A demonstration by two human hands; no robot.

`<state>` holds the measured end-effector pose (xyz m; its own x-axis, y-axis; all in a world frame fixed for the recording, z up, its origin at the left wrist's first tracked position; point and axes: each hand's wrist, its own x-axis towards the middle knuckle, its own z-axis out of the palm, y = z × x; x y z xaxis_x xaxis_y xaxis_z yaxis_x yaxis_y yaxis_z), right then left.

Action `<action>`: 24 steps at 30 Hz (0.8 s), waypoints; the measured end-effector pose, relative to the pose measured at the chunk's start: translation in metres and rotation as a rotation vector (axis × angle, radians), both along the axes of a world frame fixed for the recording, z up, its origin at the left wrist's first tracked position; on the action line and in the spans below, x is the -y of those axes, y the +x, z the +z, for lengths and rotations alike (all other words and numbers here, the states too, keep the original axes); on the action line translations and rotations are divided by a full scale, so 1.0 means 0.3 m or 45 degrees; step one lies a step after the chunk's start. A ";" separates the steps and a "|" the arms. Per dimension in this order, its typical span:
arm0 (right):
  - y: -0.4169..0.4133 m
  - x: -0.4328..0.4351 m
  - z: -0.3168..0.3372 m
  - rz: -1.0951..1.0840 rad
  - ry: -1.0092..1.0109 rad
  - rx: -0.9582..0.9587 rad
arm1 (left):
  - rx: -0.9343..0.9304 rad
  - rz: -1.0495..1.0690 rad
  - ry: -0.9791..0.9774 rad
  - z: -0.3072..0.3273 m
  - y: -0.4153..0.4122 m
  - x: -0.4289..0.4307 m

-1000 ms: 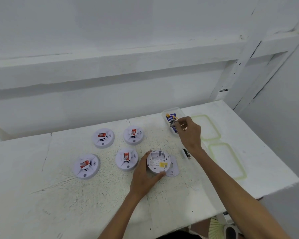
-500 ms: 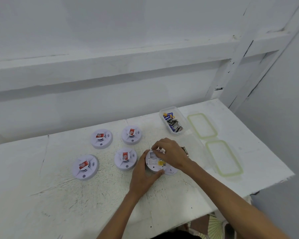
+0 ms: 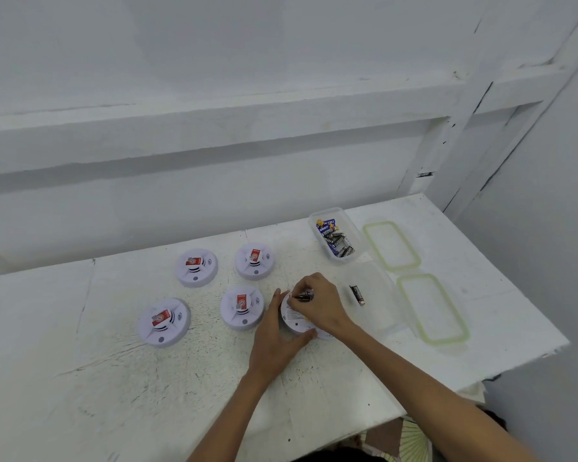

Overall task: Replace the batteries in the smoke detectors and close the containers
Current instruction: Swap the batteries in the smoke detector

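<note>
Five smoke detectors lie on the white table (image 3: 80, 378) in the head view. The other four smoke detectors (image 3: 242, 306) sit face up on the left, each with a red sticker on top. The fifth smoke detector (image 3: 295, 321) lies on its back near the middle of the table, right under both hands.

The left hand (image 3: 274, 341) holds this one by its edge, with the fingers on the far side and the thumb on the near side. The right hand (image 3: 319, 306) has its fingers curled and pinches a small dark battery (image 3: 304, 296) just over the top part of the back.

I think the step now is to put that battery into its slot. To do it well, the left hand should keep the round body from sliding or spinning. The battery should go in flat and the right way round, then get a soft push. The slot is hidden by the fingers, so I cannot tell how far in it is.

To the right, the battery box (image 3: 327, 212) is open and holds many batteries. A clear box (image 3: 381, 308) beside the right hand holds one lone battery (image 3: 357, 294). Two lids with green rims, the far lid (image 3: 391, 245) and the near lid (image 3: 432, 310), lie off the boxes, so closing them is not yet done.
</note>
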<state>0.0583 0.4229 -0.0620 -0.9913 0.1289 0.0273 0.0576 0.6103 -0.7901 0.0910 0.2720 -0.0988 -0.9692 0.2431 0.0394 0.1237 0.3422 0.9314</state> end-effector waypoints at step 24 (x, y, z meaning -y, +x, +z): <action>0.015 0.023 -0.033 -0.196 -0.233 0.090 | -0.005 -0.039 -0.011 -0.014 -0.008 -0.005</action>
<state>0.0627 0.4160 -0.0718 -0.9581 0.2752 -0.0792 0.1980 0.4369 -0.8774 0.0887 0.2735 -0.1029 -0.9611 0.2729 0.0413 0.1382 0.3466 0.9278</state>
